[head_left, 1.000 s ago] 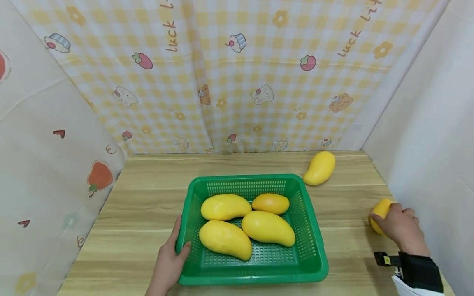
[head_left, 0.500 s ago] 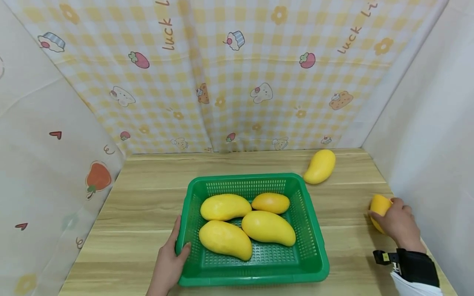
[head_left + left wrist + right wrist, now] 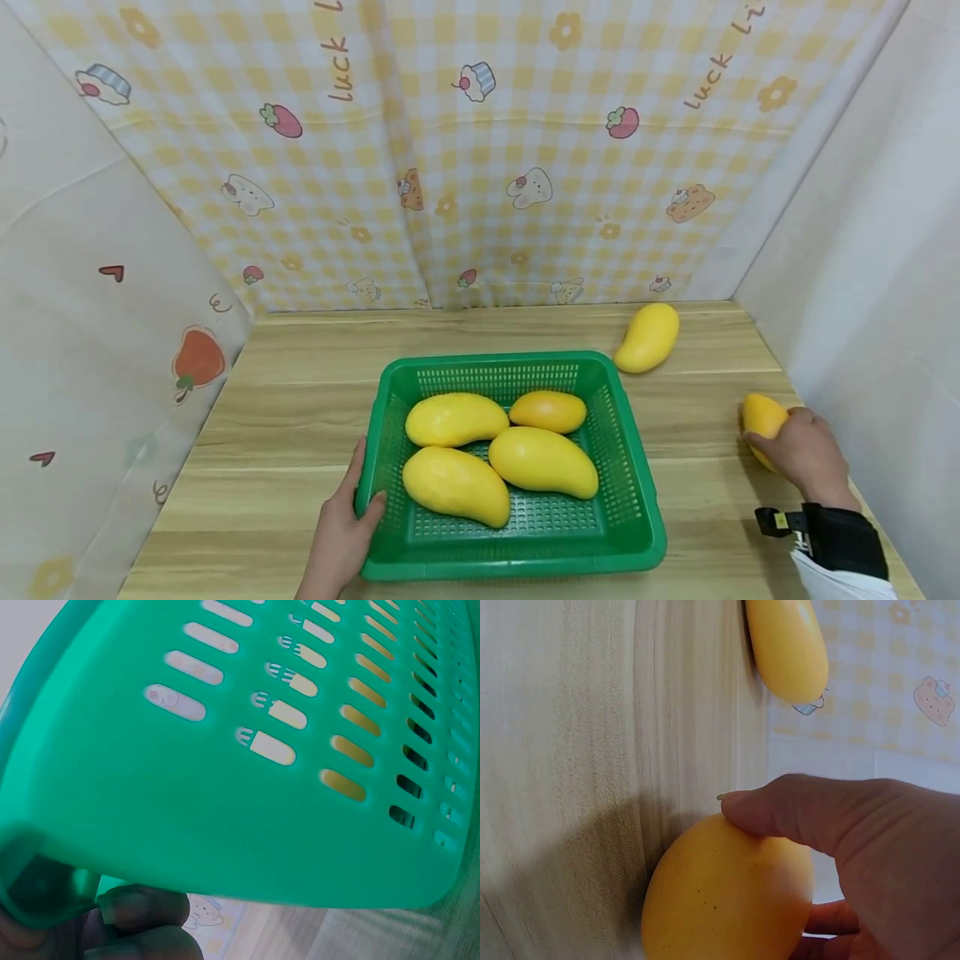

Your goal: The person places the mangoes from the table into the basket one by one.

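"Head view?"
"Right hand (image 3: 810, 458) grips a mango (image 3: 761, 414), its far end now further left of the grip; left hand (image 3: 341, 529) holds the basket (image 3: 517, 568), unchanged."
"Left wrist?"
"Fingers (image 3: 146, 907) at its rim, apparently curled; cropped."
"Right wrist?"
"Thumb (image 3: 776, 810) on mango; another mango (image 3: 791, 652) beyond the grip."

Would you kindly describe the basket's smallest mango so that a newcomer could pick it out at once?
On the wooden table sits a green basket. Towards its far right corner in the head view lies the mango, smaller and more orange than the three others inside.
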`<state>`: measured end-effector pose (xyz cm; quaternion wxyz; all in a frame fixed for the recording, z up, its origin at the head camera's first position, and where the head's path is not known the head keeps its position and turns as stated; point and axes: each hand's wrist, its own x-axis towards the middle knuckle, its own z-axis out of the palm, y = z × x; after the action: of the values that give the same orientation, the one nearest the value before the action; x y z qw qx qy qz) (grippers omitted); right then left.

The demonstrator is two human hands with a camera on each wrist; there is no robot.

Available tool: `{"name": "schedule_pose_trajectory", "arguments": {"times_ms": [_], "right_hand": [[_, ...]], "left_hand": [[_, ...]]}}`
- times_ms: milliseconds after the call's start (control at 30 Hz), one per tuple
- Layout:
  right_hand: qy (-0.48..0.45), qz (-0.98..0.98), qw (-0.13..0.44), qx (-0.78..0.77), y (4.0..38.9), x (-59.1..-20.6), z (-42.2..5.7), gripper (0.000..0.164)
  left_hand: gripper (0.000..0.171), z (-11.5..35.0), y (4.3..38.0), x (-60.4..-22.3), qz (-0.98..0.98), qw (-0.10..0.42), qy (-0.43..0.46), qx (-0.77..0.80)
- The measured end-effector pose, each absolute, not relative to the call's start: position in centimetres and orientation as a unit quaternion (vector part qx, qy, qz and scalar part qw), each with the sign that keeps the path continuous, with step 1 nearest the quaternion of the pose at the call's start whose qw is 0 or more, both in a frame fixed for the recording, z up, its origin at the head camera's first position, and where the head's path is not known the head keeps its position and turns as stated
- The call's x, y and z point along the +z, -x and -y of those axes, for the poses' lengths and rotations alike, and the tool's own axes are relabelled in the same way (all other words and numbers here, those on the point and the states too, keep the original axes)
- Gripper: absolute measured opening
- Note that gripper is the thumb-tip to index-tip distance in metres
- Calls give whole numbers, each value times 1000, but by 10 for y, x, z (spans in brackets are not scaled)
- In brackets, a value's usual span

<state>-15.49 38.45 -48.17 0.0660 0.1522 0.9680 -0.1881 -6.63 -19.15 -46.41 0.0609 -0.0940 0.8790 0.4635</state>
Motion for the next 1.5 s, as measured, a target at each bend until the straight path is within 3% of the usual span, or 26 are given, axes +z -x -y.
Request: {"name": "schedule_pose_trajectory", "arguments": {"times_ms": [433,800,967,1500], "right_hand": [[-121,-972,51,-195,152,-478,-378,91],[-34,-981,-25,-189,150,-448,-354,78],[0,-982,-34,-184,149,-430,-334,75],[69,-974,-13,-214,141,-394,-284,76]], "left_hand": [[74,191,66,-464,-878,59,91,467],[74,193,65,-461,-882,53,85,461],[74,193,65,-461,-882,54,87,460],[74,193,64,-460,-883,57,88,457]]}}
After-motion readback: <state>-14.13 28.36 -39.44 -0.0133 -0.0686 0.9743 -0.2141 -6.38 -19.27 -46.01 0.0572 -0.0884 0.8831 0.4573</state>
